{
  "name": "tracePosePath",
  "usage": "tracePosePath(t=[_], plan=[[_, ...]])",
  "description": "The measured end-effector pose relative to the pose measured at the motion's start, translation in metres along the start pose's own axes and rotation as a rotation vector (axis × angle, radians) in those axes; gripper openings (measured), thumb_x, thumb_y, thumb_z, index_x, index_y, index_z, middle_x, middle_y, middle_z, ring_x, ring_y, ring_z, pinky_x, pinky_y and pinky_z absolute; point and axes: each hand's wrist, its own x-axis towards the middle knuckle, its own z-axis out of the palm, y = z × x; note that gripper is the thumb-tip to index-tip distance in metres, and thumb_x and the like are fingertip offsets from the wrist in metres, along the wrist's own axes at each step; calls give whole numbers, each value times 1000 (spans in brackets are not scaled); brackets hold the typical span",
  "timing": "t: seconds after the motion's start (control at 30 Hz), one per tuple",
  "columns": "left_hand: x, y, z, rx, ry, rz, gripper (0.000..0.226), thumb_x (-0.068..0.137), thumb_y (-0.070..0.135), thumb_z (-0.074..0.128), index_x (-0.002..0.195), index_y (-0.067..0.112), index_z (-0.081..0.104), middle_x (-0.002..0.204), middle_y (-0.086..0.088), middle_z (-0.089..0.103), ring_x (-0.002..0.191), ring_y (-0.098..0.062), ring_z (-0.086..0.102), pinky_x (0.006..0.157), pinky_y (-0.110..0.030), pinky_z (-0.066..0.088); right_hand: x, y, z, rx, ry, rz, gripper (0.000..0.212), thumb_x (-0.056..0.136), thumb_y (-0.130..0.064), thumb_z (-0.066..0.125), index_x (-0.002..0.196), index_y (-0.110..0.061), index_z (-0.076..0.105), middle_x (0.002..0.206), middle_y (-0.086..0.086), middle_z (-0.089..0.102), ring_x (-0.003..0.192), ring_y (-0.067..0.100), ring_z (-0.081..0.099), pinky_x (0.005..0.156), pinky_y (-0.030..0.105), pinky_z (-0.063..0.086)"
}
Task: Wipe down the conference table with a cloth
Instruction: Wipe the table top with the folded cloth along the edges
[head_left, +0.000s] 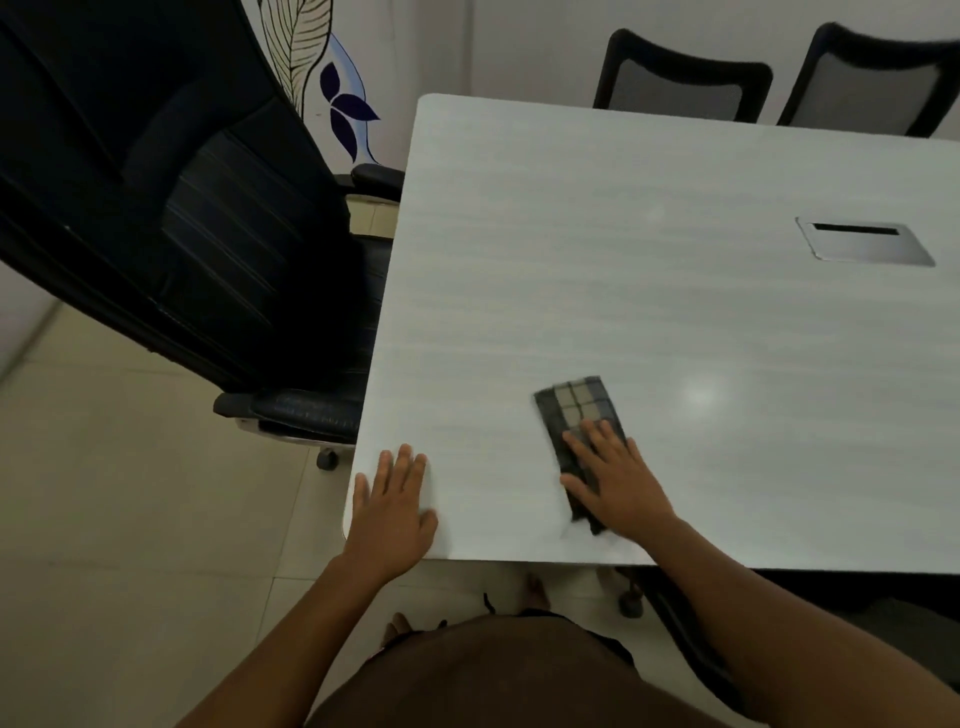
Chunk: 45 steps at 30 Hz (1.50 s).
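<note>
The right hand (615, 480) lies flat with fingers spread, pressing a folded checked cloth (575, 406) onto the conference table (623, 260) near its front edge. The cloth extends toward 11 o'clock. At 9 o'clock from it, the left hand (395, 506) rests flat on the table's corner, holding nothing. A metal cable hatch (865, 243) sits at 2 o'clock, and a black office chair (182, 208) at 10 o'clock.

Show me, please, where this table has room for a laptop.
Bare: the wide stretch between cloth and cable hatch, and the far edge by the mesh chairs. Crowded: the near corner, with left hand and right hand.
</note>
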Motion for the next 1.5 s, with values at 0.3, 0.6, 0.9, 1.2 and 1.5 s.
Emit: tracePosePath(t=[0.3, 0.6, 0.9, 1.2, 1.5], plan=[[14, 48, 1, 74, -135, -6, 88, 79, 77, 3, 152, 34, -21, 156, 5, -35, 144, -22, -32, 116, -59, -10, 20, 24, -3, -104, 56, -183, 68, 95, -70, 2, 155, -39, 1, 166, -3, 1, 152, 17, -12, 122, 53, 4], [14, 53, 2, 62, -112, -59, 87, 74, 78, 0, 150, 41, -21, 155, 10, -35, 144, -18, -31, 118, -56, -7, 109, 36, -33, -52, 26, 14, 69, 98, -64, 8, 157, -30, -6, 165, 4, -12, 152, 25, -14, 121, 56, -4], [17, 64, 5, 77, -133, -127, 78, 89, 73, 16, 147, 41, -26, 156, 9, -35, 145, -19, -30, 118, -55, -7, 137, 113, -52, -83, 70, -37, 70, 98, -65, 11, 158, -30, 9, 166, 6, 3, 153, 26, -2, 119, 58, 3], [16, 73, 3, 46, -101, -157, 78, 99, 54, 37, 153, 33, -17, 160, 6, -26, 149, -22, -22, 118, -56, -2, 82, 37, -19, 37, 78, -100, 72, 96, -64, 13, 158, -27, 11, 166, 8, 6, 153, 27, -1, 121, 50, 0], [7, 105, 10, -3, -27, -66, 71, 102, 43, 39, 157, 26, -3, 165, -3, -13, 151, -29, -12, 120, -52, 4, -35, 121, -1, -60, 34, -104, 74, 92, -74, 4, 156, -37, 4, 166, -3, -2, 151, 15, -12, 123, 48, 8]])
